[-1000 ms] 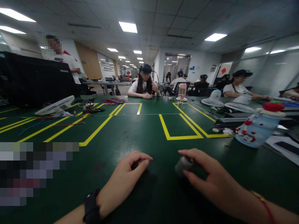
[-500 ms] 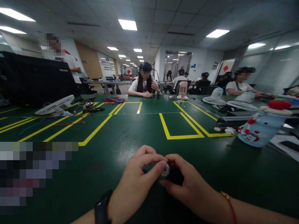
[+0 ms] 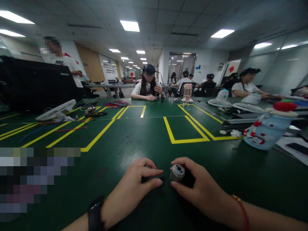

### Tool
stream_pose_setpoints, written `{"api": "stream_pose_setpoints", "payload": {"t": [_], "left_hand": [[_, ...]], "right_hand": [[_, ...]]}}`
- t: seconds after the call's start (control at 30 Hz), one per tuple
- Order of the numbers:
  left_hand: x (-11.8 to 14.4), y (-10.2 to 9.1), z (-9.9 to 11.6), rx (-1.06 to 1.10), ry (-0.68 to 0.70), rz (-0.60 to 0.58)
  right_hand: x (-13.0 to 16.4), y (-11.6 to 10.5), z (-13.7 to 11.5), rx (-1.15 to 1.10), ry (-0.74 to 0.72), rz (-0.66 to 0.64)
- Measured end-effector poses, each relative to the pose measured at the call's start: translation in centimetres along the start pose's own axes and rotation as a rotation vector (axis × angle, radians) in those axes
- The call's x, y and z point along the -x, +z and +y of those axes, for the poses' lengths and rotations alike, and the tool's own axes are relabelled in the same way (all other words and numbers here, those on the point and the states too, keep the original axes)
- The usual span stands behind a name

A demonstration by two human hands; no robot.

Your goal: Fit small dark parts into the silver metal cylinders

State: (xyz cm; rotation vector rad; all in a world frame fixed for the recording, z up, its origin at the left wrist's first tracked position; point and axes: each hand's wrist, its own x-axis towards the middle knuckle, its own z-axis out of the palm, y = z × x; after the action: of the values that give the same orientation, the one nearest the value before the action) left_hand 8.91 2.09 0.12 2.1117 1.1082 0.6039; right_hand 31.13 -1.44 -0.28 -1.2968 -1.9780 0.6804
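My right hand grips a small metal cylinder that looks like a small motor, thumb on the near side and fingers around the far side. The cylinder stands upright, its round top face with dark holes turned up toward me. Just left of it, apart from the metal, is my left hand. Its thumb and index finger are stretched out with a gap between them. A dark patch shows at the thumb tip; whether it is a small part or shadow, I cannot tell. Both hands are low over the green table.
A blue bottle with a red lid stands at the right, near a phone. White fans lie behind it. Loose wires and another fan lie at the left. A co-worker sits across the table.
My left hand has come off the motor and moved left. My right hand keeps the motor and has shifted slightly right, so its top face now shows.
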Motion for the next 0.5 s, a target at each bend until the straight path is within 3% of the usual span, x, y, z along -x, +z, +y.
{"api": "stream_pose_setpoints", "payload": {"t": [0.1, 0.23, 0.3, 0.37, 0.43, 0.5], "left_hand": [[0.4, -1.2, -0.1, 0.148, -0.086, 0.094], [0.8, -2.0, -0.4, 0.295, -0.222, 0.232], [0.8, -1.9, -0.5, 0.330, -0.256, 0.240], [0.7, -1.7, -0.6, 0.350, -0.273, 0.236], [0.6, -1.6, -0.6, 0.361, -0.281, 0.228], [0.6, -1.5, -0.6, 0.362, -0.278, 0.215]], "right_hand": [[0.2, -3.2, 2.2, 0.159, 0.089, 0.154], [1.5, -9.7, 7.4, 0.431, 0.312, 0.423], [2.5, -12.9, 9.9, 0.534, 0.440, 0.466], [3.5, -15.3, 11.7, 0.583, 0.530, 0.429], [4.0, -16.0, 12.2, 0.698, 0.554, 0.413], [4.0, -15.0, 11.3, 0.912, 0.459, 0.483]]}}
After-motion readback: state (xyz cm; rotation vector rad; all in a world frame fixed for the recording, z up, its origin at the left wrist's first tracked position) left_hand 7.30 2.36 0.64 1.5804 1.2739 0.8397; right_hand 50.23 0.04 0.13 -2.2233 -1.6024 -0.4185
